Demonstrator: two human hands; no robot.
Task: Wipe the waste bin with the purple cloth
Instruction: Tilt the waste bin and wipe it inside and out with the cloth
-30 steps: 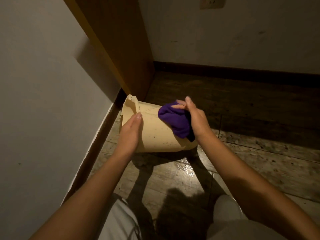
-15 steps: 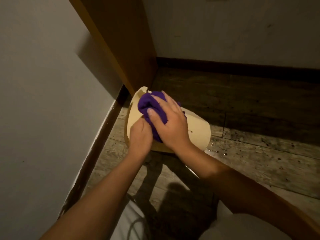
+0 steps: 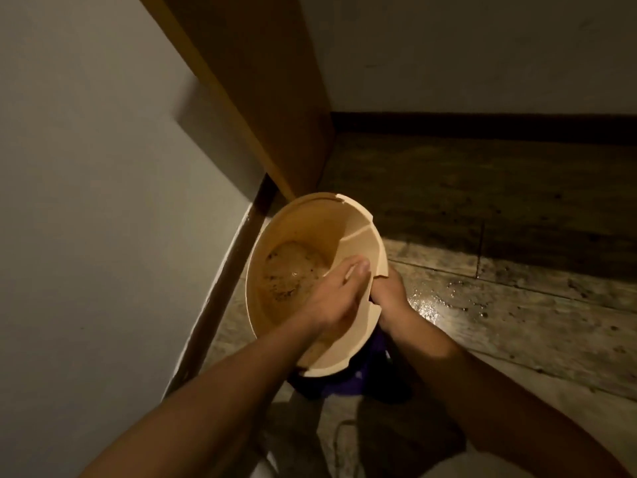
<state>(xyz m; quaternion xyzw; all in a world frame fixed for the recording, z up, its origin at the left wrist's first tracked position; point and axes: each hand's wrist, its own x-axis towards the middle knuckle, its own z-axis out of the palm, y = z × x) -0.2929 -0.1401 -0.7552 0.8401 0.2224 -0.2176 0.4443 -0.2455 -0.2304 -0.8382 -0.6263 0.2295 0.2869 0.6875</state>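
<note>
The cream plastic waste bin (image 3: 303,215) is tipped so its mouth faces me, showing a dirty, speckled bottom inside. My left hand (image 3: 331,298) grips the near right rim, fingers lying inside the bin. My right hand (image 3: 391,294) is pressed against the bin's outer wall on the right. The purple cloth (image 3: 358,377) shows only as a dark purple bunch under the bin by my right wrist; most of it is hidden behind the bin.
A white wall (image 3: 103,201) with a dark skirting board runs close on the left. A wooden cabinet side (image 3: 262,98) stands just behind the bin. The plank floor has a wet shiny patch (image 3: 424,305) to the right. My knees fill the bottom edge.
The bin has turned from lying on its side to mouth-up towards me. My left hand went from the outer wall to the rim. My right hand carried the cloth down the outside.
</note>
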